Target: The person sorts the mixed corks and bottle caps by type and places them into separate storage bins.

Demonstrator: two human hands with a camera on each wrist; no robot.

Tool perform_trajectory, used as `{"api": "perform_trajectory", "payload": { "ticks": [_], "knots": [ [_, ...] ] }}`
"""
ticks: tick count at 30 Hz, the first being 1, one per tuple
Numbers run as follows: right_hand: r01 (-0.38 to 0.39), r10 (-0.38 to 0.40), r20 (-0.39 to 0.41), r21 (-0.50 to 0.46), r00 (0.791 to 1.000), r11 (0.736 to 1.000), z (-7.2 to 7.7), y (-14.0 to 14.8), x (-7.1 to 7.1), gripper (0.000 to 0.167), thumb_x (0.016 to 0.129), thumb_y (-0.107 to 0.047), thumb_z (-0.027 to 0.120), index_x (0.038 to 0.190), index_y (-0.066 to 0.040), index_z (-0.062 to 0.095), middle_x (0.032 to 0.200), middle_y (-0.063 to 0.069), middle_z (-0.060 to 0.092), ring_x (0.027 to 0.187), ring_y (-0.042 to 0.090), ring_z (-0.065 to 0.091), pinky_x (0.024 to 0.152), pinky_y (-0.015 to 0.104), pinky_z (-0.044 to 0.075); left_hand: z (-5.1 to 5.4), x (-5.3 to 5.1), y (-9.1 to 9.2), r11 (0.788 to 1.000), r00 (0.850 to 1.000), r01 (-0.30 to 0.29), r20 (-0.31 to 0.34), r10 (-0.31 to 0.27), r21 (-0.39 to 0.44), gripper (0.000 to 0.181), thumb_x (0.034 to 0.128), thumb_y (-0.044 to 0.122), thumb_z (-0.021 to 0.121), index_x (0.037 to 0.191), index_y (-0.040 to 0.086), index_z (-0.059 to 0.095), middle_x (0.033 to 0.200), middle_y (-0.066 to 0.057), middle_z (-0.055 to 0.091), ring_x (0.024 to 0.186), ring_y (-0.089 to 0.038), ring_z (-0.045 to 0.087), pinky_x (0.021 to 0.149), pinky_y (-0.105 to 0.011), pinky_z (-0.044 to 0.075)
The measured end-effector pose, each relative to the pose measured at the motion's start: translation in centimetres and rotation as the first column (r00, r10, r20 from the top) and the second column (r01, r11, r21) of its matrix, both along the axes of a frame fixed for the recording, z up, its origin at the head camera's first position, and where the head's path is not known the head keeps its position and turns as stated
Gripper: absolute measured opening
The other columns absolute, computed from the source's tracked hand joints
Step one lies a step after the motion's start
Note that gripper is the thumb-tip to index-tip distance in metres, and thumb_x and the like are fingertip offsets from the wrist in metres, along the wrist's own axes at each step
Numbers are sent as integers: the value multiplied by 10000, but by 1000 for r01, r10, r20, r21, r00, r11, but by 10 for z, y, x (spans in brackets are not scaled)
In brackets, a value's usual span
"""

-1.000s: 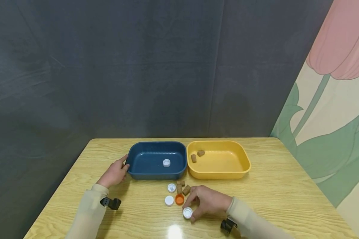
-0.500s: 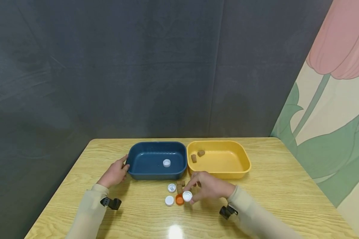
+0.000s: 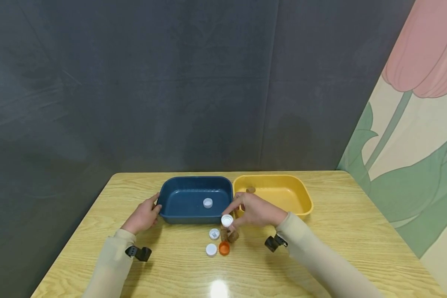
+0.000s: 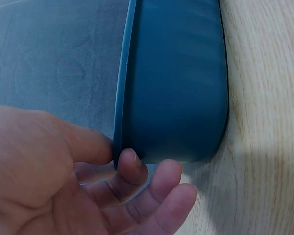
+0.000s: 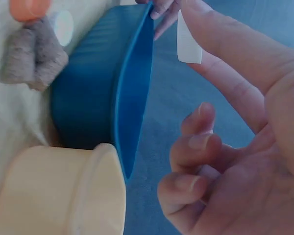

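A dark grey-blue cloth backdrop (image 3: 164, 87) fills the background, and at the right is a cream wall painted with a pink tulip (image 3: 413, 165). Below them lies a pale yellow wood-grain worktop (image 3: 350, 231). On it a dark blue, rounded rectangular tray (image 3: 184, 200) stands just beside a yellow one of like shape (image 3: 290, 198).

The person's arms, in cream sleeves, reach in from the near edge. The left hand (image 3: 140, 217) grasps the rim of the blue tray at its left side, fingers and thumb curled about the edge. The right hand (image 3: 260, 208) is raised in front of the yellow tray, thumb and index finger pinching a round white cap (image 3: 227, 220), its other fingers bent. A black device (image 3: 138, 253) is strapped at the left wrist, another (image 3: 275, 243) at the right.

The pinched cap is in the air near the blue tray's front right corner. A second white cap (image 3: 207, 203) lies inside the blue tray. On the worktop in front are two more white caps (image 3: 214, 234) (image 3: 211, 250) and an orange cap (image 3: 224, 248). Smallest are the brown cork pieces: some (image 3: 224, 234) by the orange cap, one (image 3: 251, 189) in the yellow tray.
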State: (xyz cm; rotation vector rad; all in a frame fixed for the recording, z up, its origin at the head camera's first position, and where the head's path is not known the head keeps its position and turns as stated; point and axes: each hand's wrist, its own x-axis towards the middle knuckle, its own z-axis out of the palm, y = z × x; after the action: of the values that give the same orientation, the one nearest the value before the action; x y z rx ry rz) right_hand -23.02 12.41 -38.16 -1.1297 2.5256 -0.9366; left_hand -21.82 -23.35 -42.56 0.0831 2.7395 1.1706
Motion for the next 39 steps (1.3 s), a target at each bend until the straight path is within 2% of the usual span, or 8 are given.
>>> {"api": "perform_trajectory", "payload": {
  "ticks": [4, 6, 9, 16, 22, 28, 39],
  "knots": [
    [24, -24, 16, 5, 1000, 1000, 7, -7, -9, 298, 760, -225, 889, 1045, -223, 804, 916, -103, 646, 867, 236, 540, 768, 330, 414, 1, 0, 0, 1000, 1000, -1, 6, 1, 4, 557, 1075, 49, 386, 1563, -89, 155, 751, -156, 526, 590, -256, 530, 547, -334, 429],
    [34, -34, 25, 10, 999, 999, 10, -11, -14, 298, 777, -214, 878, 1064, -218, 800, 924, -71, 644, 877, 286, 539, 693, 306, 423, 0, 0, 0, 1000, 1000, 1, 6, -1, 4, 557, 1075, 49, 386, 1562, -90, 155, 757, -155, 526, 589, -253, 529, 547, -335, 428],
    [45, -45, 29, 1, 999, 999, 12, -17, -23, 285, 799, -212, 861, 1077, -208, 797, 951, -36, 650, 899, 285, 540, 666, 297, 441, 0, 0, 0, 1000, 1000, 3, 5, -3, 4, 558, 1075, 49, 387, 1563, -88, 155, 754, -156, 527, 581, -246, 525, 542, -331, 424],
    [79, -79, 42, -5, 996, 997, 15, -29, -40, 254, 805, -238, 857, 1050, -197, 804, 1006, -42, 650, 933, 249, 534, 726, 299, 470, -1, -1, 0, 1000, 1000, 6, 5, -6, 7, 564, 1074, 53, 387, 1568, -79, 149, 741, -141, 517, 582, -245, 529, 539, -321, 423],
    [120, -120, 31, 16, 992, 993, 17, -41, -53, 262, 800, -233, 861, 1053, -188, 805, 1002, -24, 648, 901, 207, 505, 632, 270, 429, -2, -1, -1, 1000, 1000, 0, -4, 0, -3, 563, 1073, 51, 394, 1565, -83, 156, 726, -118, 510, 589, -242, 539, 544, -329, 436],
    [167, -170, 78, 47, 982, 985, 13, -55, -65, 241, 799, -256, 864, 1033, -230, 808, 1100, -52, 656, 1020, 189, 539, 784, 287, 507, -2, 0, -1, 1000, 1000, -4, 0, 4, -8, 563, 1071, 48, 398, 1564, -83, 160, 753, -136, 521, 604, -258, 555, 557, -337, 445],
    [196, -205, 102, 84, 974, 977, 2, -72, -83, 240, 799, -217, 865, 1031, -193, 808, 1160, -12, 667, 1024, 215, 515, 798, 301, 490, -2, -2, -2, 1000, 1000, 2, -2, -2, -30, 565, 1072, 60, 397, 1563, -85, 161, 764, -135, 543, 599, -235, 553, 551, -326, 444]
  ]
}}
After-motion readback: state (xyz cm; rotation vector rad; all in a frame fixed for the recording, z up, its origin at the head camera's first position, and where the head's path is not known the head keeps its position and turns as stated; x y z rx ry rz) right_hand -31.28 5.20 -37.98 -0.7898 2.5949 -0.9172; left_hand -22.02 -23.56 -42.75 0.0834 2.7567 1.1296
